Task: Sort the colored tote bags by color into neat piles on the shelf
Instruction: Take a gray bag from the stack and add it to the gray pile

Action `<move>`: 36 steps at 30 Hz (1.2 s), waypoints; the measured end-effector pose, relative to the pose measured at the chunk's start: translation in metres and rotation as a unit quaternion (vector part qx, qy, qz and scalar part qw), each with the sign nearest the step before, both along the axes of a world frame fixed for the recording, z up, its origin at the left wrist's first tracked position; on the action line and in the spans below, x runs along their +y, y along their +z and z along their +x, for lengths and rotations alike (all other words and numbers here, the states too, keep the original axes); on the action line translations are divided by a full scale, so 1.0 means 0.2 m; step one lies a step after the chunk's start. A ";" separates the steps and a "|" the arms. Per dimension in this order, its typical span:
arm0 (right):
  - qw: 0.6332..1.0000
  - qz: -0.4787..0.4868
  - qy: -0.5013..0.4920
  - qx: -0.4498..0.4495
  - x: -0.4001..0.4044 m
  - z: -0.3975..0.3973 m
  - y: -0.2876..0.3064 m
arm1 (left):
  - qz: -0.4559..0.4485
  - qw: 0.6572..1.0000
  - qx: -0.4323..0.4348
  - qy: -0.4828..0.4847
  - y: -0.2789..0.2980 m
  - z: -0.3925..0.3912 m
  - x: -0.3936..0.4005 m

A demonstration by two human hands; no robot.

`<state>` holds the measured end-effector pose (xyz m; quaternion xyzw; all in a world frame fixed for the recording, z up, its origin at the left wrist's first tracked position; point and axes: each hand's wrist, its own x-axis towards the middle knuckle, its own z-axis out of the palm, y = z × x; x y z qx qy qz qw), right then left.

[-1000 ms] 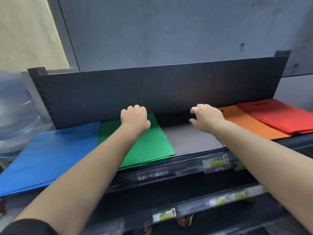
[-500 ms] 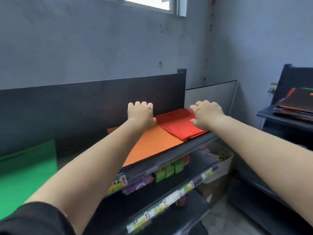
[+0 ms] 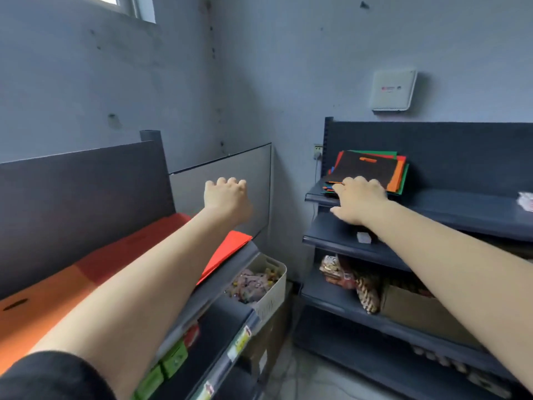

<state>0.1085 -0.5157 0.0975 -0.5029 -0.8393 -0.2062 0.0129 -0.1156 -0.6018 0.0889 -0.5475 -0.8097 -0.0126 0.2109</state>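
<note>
Two bare hands reach out in front of the person. The left hand hangs in the air with its fingers loosely curled and nothing in them, above the far end of the left shelf. The right hand stretches toward the mixed pile of tote bags on the right shelf; its fingers are spread and relaxed, the fingertips at the near edge of the pile, though whether they touch it cannot be told. That pile has a black bag on top, with orange, red, green and blue edges showing beneath it.

On the left shelf the red bags lie flat beside the orange bags, both partly hidden by the left forearm. Price labels run along the lower shelf edges, too blurred to read. A white box on the wall carries a small red mark that cannot be read. A white basket of small packets sits below the left shelf
</note>
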 end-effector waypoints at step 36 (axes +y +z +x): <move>0.986 -0.071 -0.121 0.091 2.33 0.58 -0.42 | -0.058 0.978 -0.039 -0.197 -0.41 0.60 2.61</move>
